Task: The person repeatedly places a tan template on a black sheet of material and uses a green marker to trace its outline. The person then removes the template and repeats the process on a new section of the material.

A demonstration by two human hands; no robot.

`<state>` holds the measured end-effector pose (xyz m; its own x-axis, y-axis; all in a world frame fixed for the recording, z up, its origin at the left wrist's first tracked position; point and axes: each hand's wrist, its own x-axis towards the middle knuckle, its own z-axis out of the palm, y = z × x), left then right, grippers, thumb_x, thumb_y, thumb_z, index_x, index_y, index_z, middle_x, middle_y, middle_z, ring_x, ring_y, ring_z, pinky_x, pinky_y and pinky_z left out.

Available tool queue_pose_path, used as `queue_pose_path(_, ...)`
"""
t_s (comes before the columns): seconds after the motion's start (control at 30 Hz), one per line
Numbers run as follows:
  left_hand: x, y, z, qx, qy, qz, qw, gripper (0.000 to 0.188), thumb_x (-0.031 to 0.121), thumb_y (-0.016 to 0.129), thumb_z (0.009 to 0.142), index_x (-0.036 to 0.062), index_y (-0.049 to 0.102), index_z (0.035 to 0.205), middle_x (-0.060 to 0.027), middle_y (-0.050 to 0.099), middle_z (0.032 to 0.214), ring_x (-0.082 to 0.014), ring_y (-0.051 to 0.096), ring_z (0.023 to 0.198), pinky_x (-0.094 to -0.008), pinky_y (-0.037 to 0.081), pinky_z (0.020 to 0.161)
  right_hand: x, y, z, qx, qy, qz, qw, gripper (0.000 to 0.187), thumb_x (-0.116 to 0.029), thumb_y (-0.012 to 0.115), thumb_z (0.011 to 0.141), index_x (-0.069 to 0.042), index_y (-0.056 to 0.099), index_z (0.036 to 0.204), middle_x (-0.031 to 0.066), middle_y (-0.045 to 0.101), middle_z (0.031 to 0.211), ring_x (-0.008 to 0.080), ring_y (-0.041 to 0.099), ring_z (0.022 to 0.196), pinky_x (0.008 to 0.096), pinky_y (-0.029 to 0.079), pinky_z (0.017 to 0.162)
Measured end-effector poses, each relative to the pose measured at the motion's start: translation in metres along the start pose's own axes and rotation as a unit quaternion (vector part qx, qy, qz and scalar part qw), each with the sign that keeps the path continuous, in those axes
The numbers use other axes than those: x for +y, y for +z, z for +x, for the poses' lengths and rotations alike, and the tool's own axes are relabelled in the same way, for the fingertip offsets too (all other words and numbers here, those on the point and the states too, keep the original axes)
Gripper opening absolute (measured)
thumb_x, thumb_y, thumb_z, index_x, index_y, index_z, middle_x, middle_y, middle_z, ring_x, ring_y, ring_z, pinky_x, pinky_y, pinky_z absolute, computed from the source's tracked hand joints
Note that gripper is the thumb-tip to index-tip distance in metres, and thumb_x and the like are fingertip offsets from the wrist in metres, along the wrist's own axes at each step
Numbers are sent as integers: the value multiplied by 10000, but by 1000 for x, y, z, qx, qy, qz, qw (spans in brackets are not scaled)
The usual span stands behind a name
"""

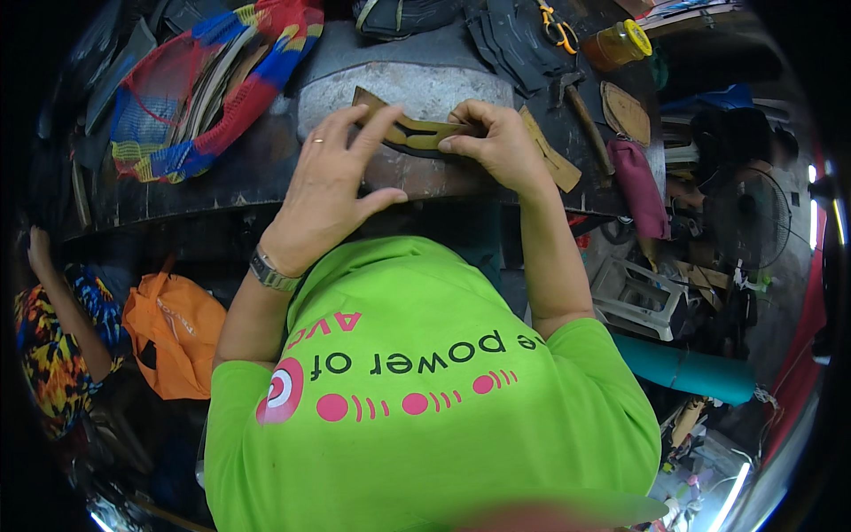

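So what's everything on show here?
Table: one, dark, top centre
Slab: one, grey, on table
Curved strip: at least one, olive, over slab
Mesh bag: one, multicoloured, table's left
Flat pieces: several, black, table's far side
Scissors: one pair, orange, table's far side
Jar: one, amber, table's far right
Hammer: one, brown handle, table's right
Cut pieces: at least two, tan, beside hammer
Small roll: one, magenta, table's right edge
Large roll: one, teal, lower right
Fan: one, dark, far right
Frame: one, pale, right
Carrier bag: one, orange, left
Another person: one, multicoloured clothes, left
Shirt: one, green, on wearer
Left hand: one, bare, spread by strip's left
Right hand: one, bare, pinching strip's right
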<state>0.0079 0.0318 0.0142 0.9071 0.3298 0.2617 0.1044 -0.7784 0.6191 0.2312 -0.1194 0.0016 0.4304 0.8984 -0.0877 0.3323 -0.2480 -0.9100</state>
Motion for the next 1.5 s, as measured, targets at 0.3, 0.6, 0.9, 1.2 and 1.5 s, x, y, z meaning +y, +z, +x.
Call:
queue_pose_path(0.3,-33,-10,38,112,102,61,987,326,228,772,894,85,719,1183,-78,700,1064,-290,655,1024,-422,469,948,48,-83,39,289,39,96,952,154,-83,853,849,-67,730,940,-58,630,783,37,524,633,203,408,575)
queue_pose_path(0.6,-72,27,148,86,132,225,961,403,217,756,906,107,681,1286,-81,682,1162,-285,641,1117,-407,477,937,72,-74,43,368,38,-301,879,345,-297,748,927,15,751,1072,202,693,995,353,671,903,453,513,824)
queue_pose_path(0.9,-91,41,175,84,56,273,957,393,263,797,867,115,695,1217,-89,684,1129,-282,651,1167,-432,509,907,51,-51,20,346,-19,170,922,224,-198,711,1015,19,726,1069,31,661,863,79,543,630,239,391,548)
queue_pose_path(1.2,-94,44,170,89,44,218,971,322,252,754,909,158,704,1214,-80,696,1105,-327,723,950,-436,590,803,26,12,11,255,-53,277,925,247,-120,665,1037,8,665,1249,3,671,972,34,489,662,184,387,563)
queue_pose_path(1.5,-101,43,175,146,3,-142,979,164,230,852,849,164,811,994,-20,645,1051,-183,695,852,-336,568,750,29,11,7,294,-93,379,873,227,-92,595,1061,-55,593,1285,4,669,1025,50,533,709,202,436,576)
